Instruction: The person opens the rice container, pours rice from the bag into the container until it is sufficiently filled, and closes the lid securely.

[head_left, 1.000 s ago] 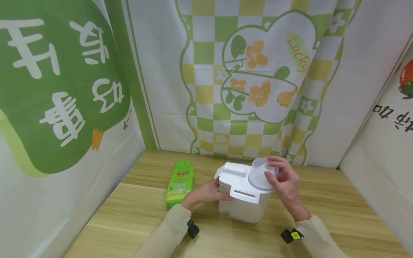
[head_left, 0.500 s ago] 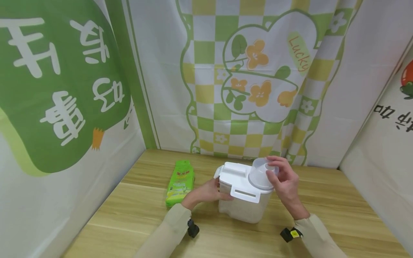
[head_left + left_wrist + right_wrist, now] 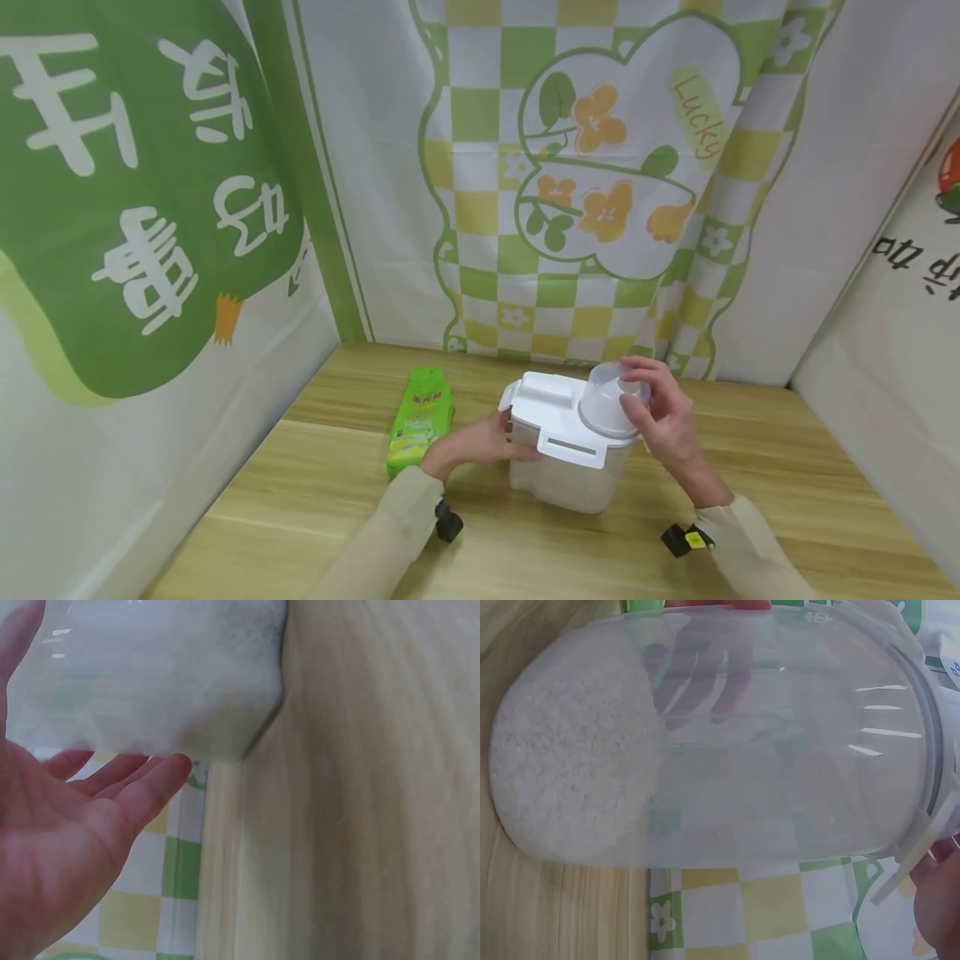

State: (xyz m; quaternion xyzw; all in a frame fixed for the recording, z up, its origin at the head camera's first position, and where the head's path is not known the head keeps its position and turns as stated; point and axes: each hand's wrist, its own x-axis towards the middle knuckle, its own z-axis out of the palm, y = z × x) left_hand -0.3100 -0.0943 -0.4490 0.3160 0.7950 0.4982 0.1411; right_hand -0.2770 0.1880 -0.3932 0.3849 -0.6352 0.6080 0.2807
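A clear storage container (image 3: 566, 483) with a white lid (image 3: 555, 408) stands upright on the table. White rice-like grains (image 3: 577, 746) fill its lower part in the right wrist view. My left hand (image 3: 487, 442) holds the container's left side, thumb on the near face and fingers (image 3: 154, 791) behind it. At the lid's right end sits a clear measuring cup (image 3: 602, 404), upside down. Thumb and fingers of my right hand (image 3: 667, 421) pinch this cup from the right. A white side clip (image 3: 572, 450) sticks out from the lid's near edge.
A green printed bag (image 3: 420, 421) lies left of the container, close to my left wrist. A checked curtain (image 3: 517, 292) hangs behind the table (image 3: 300, 483). Printed cloth walls rise at the left and right.
The head view has shifted slightly. Both hands keep their holds on the container and the measuring cup, with no clear movement of either thing.
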